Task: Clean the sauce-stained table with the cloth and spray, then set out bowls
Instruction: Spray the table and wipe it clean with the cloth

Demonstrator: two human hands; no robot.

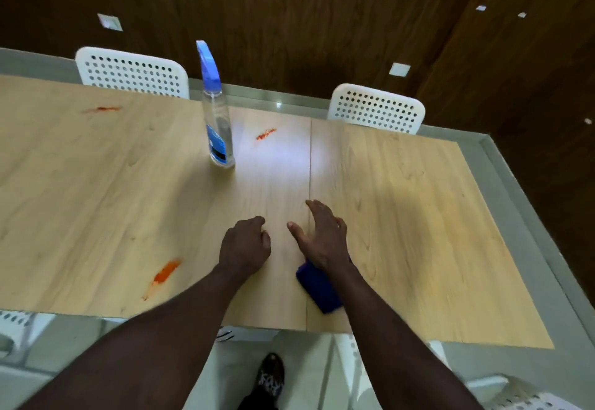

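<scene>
Orange-red sauce smears (165,272) are streaking the pale wood-grain table (402,216), while the clear spray bottle (219,126) is showing a blue trigger and label and the cloth (318,290) deep blue.

Sauce-stained table (402,216) with spray bottle (219,126), cloth (317,290)

Three stains (165,272), one bottle (219,126), one cloth (318,290)

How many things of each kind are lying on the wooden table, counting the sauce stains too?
sauce stains: 3
spray bottle: 1
cloth: 1
Total: 5
</scene>
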